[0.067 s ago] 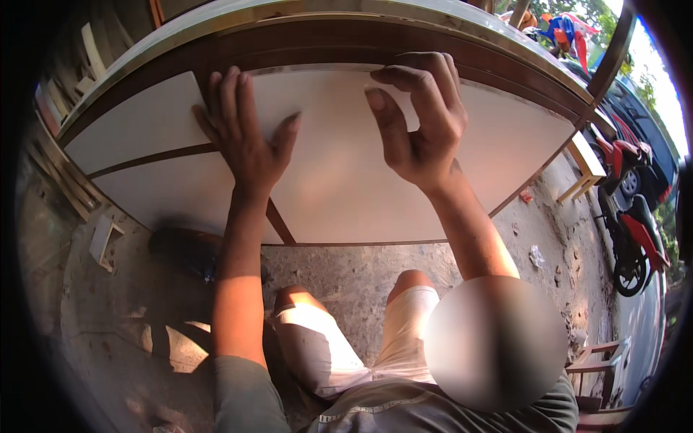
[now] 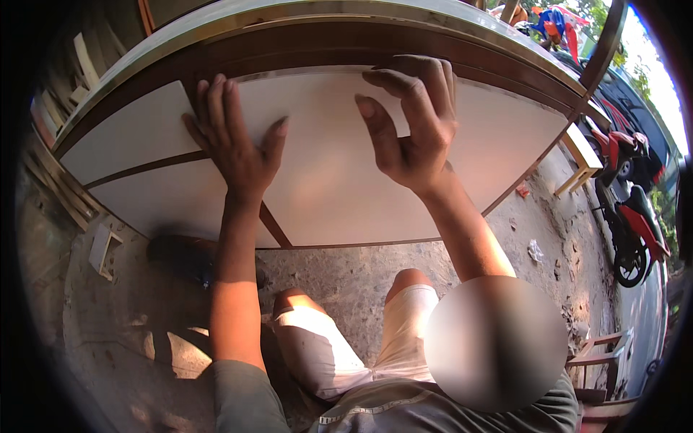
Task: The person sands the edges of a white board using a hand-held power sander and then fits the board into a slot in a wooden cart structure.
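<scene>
A wide cabinet with a dark brown wooden frame point(image 2: 317, 49) and white panels stands in front of me. My left hand point(image 2: 242, 148) is spread over the strip between the left panels and the large white panel point(image 2: 325, 187), fingers pointing up toward the frame. It appears to rest against the cabinet and grasps nothing. At the large panel's upper edge is my right hand point(image 2: 419, 126), its fingers bent and the thumb well apart from them. Nothing shows between thumb and fingers; whether those fingertips touch the panel is unclear.
A pale wooden stool point(image 2: 580, 155) and a red and black motorbike point(image 2: 635, 234) are to the right. Wood strips point(image 2: 61, 184) lean at the left, above a small white box-like frame point(image 2: 105, 249). A dark object point(image 2: 180, 256) lies on the dirt floor below the cabinet.
Both hands have shifted slightly left in the picture, along with the cabinet and surroundings. Their poses stay nearly the same, with the right thumb a little farther from the fingers.
</scene>
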`<state>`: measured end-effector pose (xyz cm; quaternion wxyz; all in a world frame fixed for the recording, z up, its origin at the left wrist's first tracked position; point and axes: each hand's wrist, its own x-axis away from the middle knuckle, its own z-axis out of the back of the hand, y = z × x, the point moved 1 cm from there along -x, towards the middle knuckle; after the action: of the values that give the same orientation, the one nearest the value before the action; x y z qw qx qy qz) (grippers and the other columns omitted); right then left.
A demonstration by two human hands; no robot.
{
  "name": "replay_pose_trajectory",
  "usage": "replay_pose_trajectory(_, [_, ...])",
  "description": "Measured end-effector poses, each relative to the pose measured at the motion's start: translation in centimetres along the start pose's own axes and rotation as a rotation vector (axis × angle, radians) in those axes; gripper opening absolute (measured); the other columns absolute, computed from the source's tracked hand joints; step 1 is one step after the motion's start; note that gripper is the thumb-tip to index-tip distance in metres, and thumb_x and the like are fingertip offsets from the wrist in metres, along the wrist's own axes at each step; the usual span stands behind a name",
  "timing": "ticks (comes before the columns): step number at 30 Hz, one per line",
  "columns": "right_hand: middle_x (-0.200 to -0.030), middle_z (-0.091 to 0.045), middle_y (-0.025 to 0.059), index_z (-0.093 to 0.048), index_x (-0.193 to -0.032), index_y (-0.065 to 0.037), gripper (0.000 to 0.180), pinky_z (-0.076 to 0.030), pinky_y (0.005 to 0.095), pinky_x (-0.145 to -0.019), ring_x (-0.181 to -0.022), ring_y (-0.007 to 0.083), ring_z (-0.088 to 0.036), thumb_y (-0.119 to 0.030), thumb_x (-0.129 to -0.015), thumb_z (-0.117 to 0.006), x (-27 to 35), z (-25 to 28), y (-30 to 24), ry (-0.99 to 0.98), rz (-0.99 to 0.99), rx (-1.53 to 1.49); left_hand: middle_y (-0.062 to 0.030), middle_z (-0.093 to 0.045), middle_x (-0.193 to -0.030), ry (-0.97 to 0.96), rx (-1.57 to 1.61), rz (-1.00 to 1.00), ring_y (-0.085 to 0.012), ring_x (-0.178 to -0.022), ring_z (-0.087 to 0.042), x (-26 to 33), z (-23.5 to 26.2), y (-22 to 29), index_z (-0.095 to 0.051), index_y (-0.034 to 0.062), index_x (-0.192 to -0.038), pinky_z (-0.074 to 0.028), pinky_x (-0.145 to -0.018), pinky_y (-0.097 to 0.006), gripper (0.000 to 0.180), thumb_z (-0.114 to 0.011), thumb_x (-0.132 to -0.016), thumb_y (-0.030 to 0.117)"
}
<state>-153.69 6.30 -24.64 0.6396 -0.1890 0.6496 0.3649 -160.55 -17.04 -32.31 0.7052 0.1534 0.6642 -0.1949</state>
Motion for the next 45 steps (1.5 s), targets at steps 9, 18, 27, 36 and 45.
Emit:
replay_pose_trajectory(9, [-0.124,-0.058,0.0112,-0.068,-0.112,-0.012,0.037,-0.016,0.0641,-0.115,-0.126,0.0362,-0.049,-0.030,-0.081,-0.075,3.8,4.4,4.7,0.062,-0.120,0.379,-0.0201,-0.032,-0.160,-0.021,-0.019,-0.046,-0.0431,-0.149,-0.030,-0.4,-0.1,0.9,-0.026,0.0057,-0.158,-0.018,-0.114,-0.070,0.082,-0.046,-0.099,0.060])
replay_pose_trajectory(18, [-0.102,-0.060,0.0108,-0.067,-0.095,-0.009,0.015,-0.034,0.0418,-0.088,-0.099,0.0284,-0.051,-0.010,-0.082,-0.073,5.6,9.2,8.7,0.238,-0.234,0.443,-0.0239,-0.032,-0.158,-0.002,0.013,-0.098,-0.0440,-0.146,-0.032,-0.9,-0.4,1.7,-0.025,0.0051,-0.158,-0.023,-0.115,-0.063,0.079,-0.046,-0.101,0.057])
replay_pose_trajectory(27, [-0.091,-0.063,0.0126,-0.066,-0.093,0.000,0.013,-0.047,0.0351,-0.081,-0.093,0.0253,-0.058,-0.012,-0.090,-0.072,4.5,14.8,9.0,0.340,-0.161,0.020,-0.0258,-0.026,-0.159,-0.042,0.006,-0.068,-0.0459,-0.147,-0.028,-0.4,0.2,1.0,-0.022,0.0030,-0.158,-0.026,-0.116,-0.062,0.085,-0.050,-0.100,0.057])
replay_pose_trajectory(36, [-0.156,-0.021,0.0218,-0.023,-0.150,-0.001,0.056,-0.010,0.0527,-0.123,-0.152,0.0344,-0.015,-0.042,-0.111,-0.024,5.1,22.6,17.4,0.783,-0.227,0.382,-0.0259,-0.018,-0.163,-0.090,0.079,-0.053,-0.0450,-0.152,-0.018,-0.6,0.1,2.1,-0.014,0.0033,-0.161,-0.023,-0.120,-0.061,0.092,-0.053,-0.098,0.058])
replay_pose_trajectory(45, [-0.145,-0.032,0.0191,-0.026,-0.148,-0.003,0.052,-0.021,0.0424,-0.118,-0.141,0.0251,-0.032,-0.039,-0.111,-0.029,4.0,21.3,17.7,0.693,-0.289,0.330,-0.0260,-0.017,-0.163,-0.096,0.063,-0.049,-0.0440,-0.152,-0.017,-0.6,-0.1,2.2,-0.014,0.0025,-0.161,-0.021,-0.121,-0.060,0.092,-0.053,-0.098,0.057])
